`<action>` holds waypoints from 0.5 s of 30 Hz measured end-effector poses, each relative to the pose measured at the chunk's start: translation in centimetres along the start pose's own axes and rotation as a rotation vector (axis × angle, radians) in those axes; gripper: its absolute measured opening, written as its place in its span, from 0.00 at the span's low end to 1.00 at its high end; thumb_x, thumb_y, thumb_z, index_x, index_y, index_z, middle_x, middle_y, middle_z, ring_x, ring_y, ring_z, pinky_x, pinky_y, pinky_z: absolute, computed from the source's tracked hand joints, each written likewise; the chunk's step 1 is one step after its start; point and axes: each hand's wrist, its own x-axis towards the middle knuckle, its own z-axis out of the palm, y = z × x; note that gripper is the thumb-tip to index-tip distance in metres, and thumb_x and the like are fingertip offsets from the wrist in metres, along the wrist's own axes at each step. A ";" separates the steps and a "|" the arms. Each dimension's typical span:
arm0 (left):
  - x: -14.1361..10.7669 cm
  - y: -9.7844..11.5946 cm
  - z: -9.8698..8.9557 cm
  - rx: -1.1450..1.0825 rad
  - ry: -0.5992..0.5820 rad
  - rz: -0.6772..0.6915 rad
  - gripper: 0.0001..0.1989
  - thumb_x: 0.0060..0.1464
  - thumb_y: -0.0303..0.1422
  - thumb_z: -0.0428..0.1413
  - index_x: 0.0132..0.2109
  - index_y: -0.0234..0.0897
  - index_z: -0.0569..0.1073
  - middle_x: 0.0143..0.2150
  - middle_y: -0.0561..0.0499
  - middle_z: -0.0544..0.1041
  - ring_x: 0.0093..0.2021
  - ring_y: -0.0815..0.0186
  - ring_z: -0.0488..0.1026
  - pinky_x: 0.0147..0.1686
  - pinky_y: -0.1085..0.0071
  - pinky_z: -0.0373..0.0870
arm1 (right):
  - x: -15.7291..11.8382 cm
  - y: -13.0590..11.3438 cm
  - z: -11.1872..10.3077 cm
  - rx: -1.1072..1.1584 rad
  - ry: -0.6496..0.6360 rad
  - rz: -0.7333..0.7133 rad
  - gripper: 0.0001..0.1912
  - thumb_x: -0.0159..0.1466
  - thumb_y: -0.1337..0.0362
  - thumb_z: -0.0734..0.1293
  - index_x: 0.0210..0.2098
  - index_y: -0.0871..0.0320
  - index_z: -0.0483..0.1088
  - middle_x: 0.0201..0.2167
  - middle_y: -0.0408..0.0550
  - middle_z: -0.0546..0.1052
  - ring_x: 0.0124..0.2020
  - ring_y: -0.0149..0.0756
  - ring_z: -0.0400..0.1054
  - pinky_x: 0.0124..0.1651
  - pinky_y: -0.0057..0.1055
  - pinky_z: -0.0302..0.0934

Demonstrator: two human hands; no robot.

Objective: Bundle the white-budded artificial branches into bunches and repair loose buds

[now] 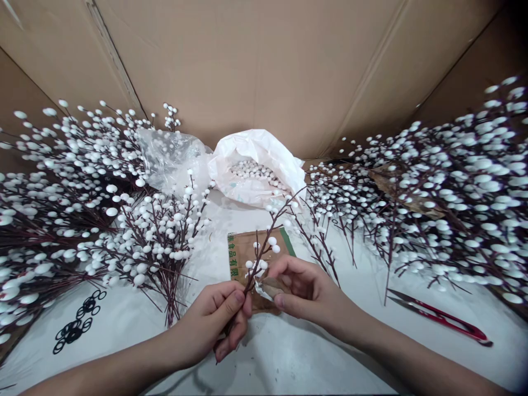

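Note:
My left hand (pixel 225 316) is closed round the lower stem of a dark brown branch (pixel 259 250) with a few white berries on it. The branch leans up and to the right, and its upper twigs look bare. Just right of the stem, my right hand (pixel 299 289) pinches a flat greyish-brown piece (pixel 273 287) with something white at its tip, close to the lower berries. What the piece is, I cannot make out. Beneath both hands lies a brown cardboard piece (pixel 241 247) with green print.
Berry branches are heaped at left (pixel 165 242) and right (pixel 466 192). Behind the hands, a white bag (pixel 264 148) holds loose white berries, beside a clear plastic bag (pixel 169 159). Black rings (pixel 73 333) lie at left, red-handled snips (pixel 445 319) at right. Cardboard walls (pixel 256 66) stand behind.

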 end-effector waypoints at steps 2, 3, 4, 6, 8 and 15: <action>0.1 -0.1 -0.1 -0.009 -0.004 0.008 0.19 0.58 0.49 0.49 0.33 0.36 0.64 0.14 0.59 0.65 0.09 0.79 0.52 0.08 0.80 0.46 | -0.1 0.0 -0.2 0.038 -0.005 0.003 0.12 0.58 0.63 0.72 0.35 0.57 0.64 0.24 0.37 0.66 0.23 0.21 0.56 0.26 0.22 0.51; 0.1 -0.1 -0.1 -0.012 -0.006 0.014 0.19 0.58 0.49 0.49 0.33 0.36 0.64 0.14 0.59 0.65 0.09 0.78 0.52 0.08 0.80 0.46 | -0.2 0.1 -0.3 0.059 -0.004 0.008 0.12 0.58 0.63 0.72 0.35 0.57 0.64 0.24 0.36 0.66 0.21 0.21 0.55 0.25 0.21 0.50; 0.1 -0.2 -0.1 -0.014 -0.008 0.019 0.19 0.58 0.50 0.50 0.33 0.37 0.64 0.14 0.60 0.65 0.09 0.78 0.52 0.08 0.80 0.46 | -0.2 0.1 -0.4 0.071 0.003 0.014 0.13 0.57 0.62 0.73 0.36 0.56 0.65 0.24 0.36 0.66 0.21 0.21 0.55 0.24 0.21 0.49; 0.1 -0.2 -0.1 -0.017 -0.005 0.021 0.19 0.57 0.50 0.50 0.33 0.37 0.64 0.14 0.59 0.65 0.09 0.78 0.53 0.09 0.80 0.46 | -0.4 0.1 -0.8 0.065 0.028 0.021 0.14 0.56 0.61 0.73 0.36 0.57 0.65 0.24 0.37 0.66 0.21 0.21 0.55 0.23 0.21 0.47; 0.1 -0.2 0.0 -0.020 0.005 0.020 0.19 0.57 0.49 0.51 0.34 0.37 0.64 0.15 0.59 0.66 0.09 0.78 0.53 0.09 0.81 0.46 | -0.6 0.1 -1.1 0.037 0.058 0.009 0.13 0.56 0.61 0.73 0.35 0.57 0.66 0.24 0.37 0.66 0.21 0.21 0.55 0.23 0.22 0.47; 0.0 -0.2 0.1 -0.031 0.022 0.035 0.17 0.57 0.47 0.52 0.33 0.37 0.64 0.15 0.59 0.67 0.08 0.78 0.53 0.09 0.80 0.45 | -0.3 -0.4 -1.0 -0.101 0.122 -0.075 0.11 0.56 0.61 0.72 0.33 0.57 0.68 0.28 0.42 0.69 0.29 0.27 0.61 0.30 0.25 0.54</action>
